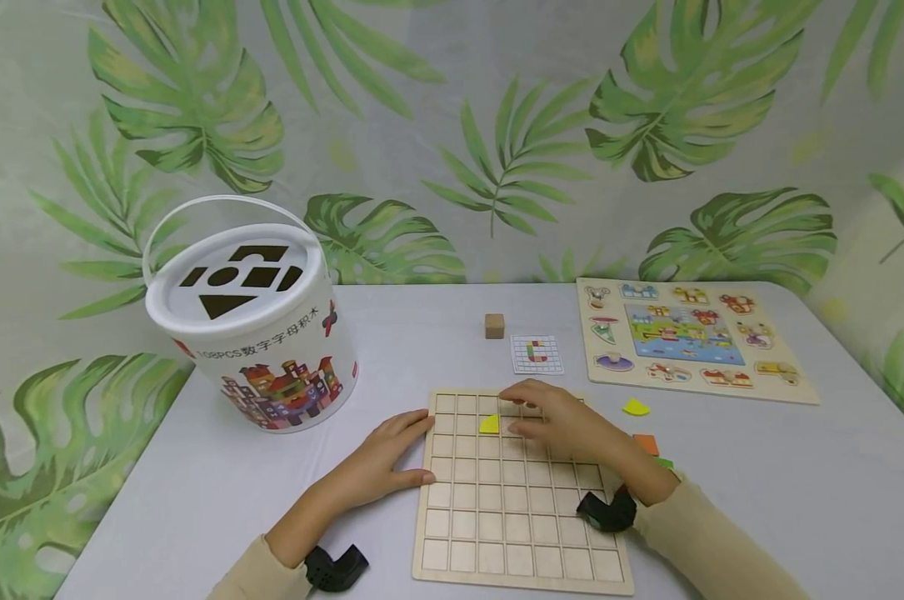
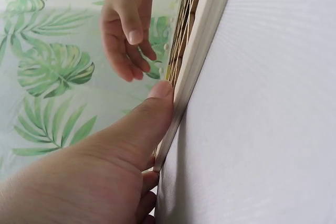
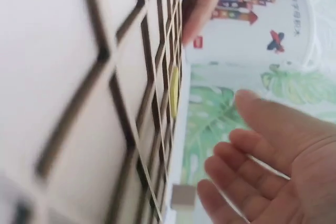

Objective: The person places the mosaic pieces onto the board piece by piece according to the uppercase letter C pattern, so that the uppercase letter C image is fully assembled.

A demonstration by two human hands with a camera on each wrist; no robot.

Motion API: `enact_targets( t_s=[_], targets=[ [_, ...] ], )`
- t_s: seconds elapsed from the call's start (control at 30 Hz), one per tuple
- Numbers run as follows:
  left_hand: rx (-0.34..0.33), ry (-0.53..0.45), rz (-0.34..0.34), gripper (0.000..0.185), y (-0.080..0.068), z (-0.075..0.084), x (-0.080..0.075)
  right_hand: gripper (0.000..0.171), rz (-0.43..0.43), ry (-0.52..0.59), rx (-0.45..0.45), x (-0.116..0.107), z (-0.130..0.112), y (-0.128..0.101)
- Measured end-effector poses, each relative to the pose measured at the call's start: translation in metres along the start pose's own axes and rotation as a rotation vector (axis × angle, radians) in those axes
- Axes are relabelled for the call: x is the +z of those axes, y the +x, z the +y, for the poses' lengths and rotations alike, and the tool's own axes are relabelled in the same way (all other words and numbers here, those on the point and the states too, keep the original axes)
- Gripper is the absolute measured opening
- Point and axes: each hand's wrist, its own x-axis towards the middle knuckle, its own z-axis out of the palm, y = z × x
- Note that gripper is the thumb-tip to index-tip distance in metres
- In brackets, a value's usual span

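Wooden grid board flat on table, near centre. Left hand rests on board's left edge, fingers straight, thumb pressed against rim. Right hand hovers over far rows, fingers loosely extended, holding nothing. Yellow quarter-circle piece lies in far cell, just left of right fingertips, apart from them.

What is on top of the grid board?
On the grid board lies a yellow piece; the right hand hovers beside it. The cells beneath that hand are hidden. The left hand touches the board's edge.
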Motion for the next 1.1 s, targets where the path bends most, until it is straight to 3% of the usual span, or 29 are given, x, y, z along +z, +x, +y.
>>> enact_targets(
  t_s=[0.2,0.33,0.57,0.8,1.1],
  targets=[
    [-0.004,-0.002,-0.001,0.079,0.0,-0.001,0.001,0.051,0.143,-0.093,-0.011,-0.024,0.005,-0.027],
    [-0.001,-0.005,-0.001,0.079,0.0,-0.001,0.001,0.053,0.188,-0.119,0.045,-0.034,0.013,-0.05],
    [0.0,-0.008,-0.003,0.079,0.001,-0.001,0.001,0.056,0.171,-0.113,0.138,-0.036,0.035,-0.083],
    [-0.007,-0.011,-0.009,0.078,0.001,0.0,0.0,0.056,0.124,-0.158,0.26,-0.033,0.048,-0.098],
    [-0.008,-0.004,-0.011,0.078,0.0,0.0,0.0,0.027,0.161,-0.257,0.258,-0.034,0.05,-0.098]
  ],
)
